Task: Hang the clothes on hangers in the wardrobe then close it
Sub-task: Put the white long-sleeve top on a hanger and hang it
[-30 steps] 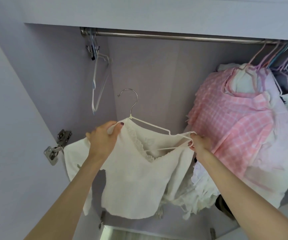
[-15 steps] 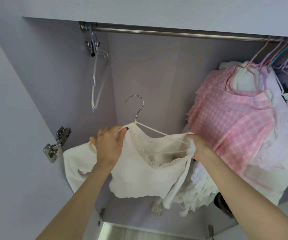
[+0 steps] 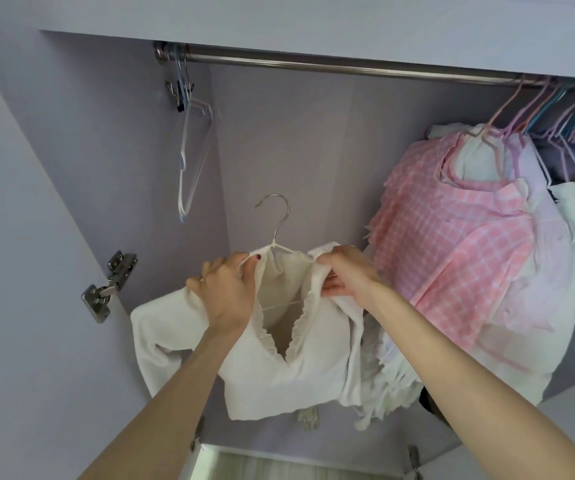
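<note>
A white lace-trimmed top [image 3: 289, 368] sits on a white hanger with a metal hook [image 3: 277, 216], held up inside the open lilac wardrobe, well below the metal rail [image 3: 348, 65]. My left hand [image 3: 225, 294] grips the top's left shoulder over the hanger. My right hand [image 3: 346, 277] pinches the right shoulder fabric close to the hook. Both shoulders are bunched toward the middle. The hanger's arms are mostly hidden by the cloth.
Empty hangers [image 3: 192, 150] dangle at the rail's left end. A pink checked garment [image 3: 452, 230] and several other clothes hang bunched at the right. A door hinge [image 3: 106, 289] sits on the left wall. White cloth [image 3: 383, 386] hangs behind the top.
My right hand has slid left along the hanger, drawing the right shoulder fabric toward the hook. The top now hangs more folded and narrower between my hands.
</note>
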`<state>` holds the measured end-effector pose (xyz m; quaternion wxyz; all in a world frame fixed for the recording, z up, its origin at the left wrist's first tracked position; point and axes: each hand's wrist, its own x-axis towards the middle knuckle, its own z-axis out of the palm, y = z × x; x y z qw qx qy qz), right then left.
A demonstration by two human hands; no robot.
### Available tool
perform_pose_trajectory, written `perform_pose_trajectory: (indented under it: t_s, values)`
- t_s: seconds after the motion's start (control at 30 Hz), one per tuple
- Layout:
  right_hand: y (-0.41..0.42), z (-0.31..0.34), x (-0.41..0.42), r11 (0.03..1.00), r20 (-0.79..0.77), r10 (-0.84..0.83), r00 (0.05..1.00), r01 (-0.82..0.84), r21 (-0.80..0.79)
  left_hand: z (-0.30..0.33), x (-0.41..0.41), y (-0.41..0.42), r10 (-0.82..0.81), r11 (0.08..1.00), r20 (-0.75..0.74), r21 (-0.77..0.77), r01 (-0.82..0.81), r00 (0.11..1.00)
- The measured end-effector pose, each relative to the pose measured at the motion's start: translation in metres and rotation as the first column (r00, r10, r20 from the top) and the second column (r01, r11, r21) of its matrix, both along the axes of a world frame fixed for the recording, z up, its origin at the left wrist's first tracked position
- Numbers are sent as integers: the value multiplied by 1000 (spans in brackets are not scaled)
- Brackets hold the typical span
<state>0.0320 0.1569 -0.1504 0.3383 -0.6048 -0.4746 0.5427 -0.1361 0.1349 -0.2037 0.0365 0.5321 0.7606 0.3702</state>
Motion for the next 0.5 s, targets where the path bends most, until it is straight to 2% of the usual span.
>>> perform_pose_trajectory:
  t_s: [0.07,0.1,0.17,0.2,0.23,0.3,0.33,0.37,0.4,0.5]
  values:
    - [-5,4,11,973,76,230,970,-228,-44,4,-7,0,-12,1000,94,27,9,996]
    - [-2,4,18,957,130,289,948,-285,-49,6,-11,-1,-27,999,134,37,22,991]
    - [8,2,32,964,313,225,923,-258,69,6,-18,-3,-75,995,223,73,60,972]
    - [15,1,40,953,481,120,869,-236,190,7,-22,-4,-107,993,283,87,86,953]
    - [20,0,47,917,653,15,758,-271,293,9,-24,-4,-141,988,336,100,114,931]
    - [22,-3,53,833,845,15,535,-474,285,15,-25,-6,-188,981,374,124,152,908]
    - [22,-5,53,806,878,84,470,-550,217,19,-24,-7,-203,977,364,132,166,909]
    - [21,-7,51,789,880,139,455,-587,179,23,-23,-8,-224,972,355,149,181,908]
    - [18,-8,45,790,863,163,478,-587,177,26,-22,-8,-252,964,351,171,203,902]
    - [17,-12,31,769,739,79,669,-513,382,34,-25,-8,-329,937,337,229,262,882]
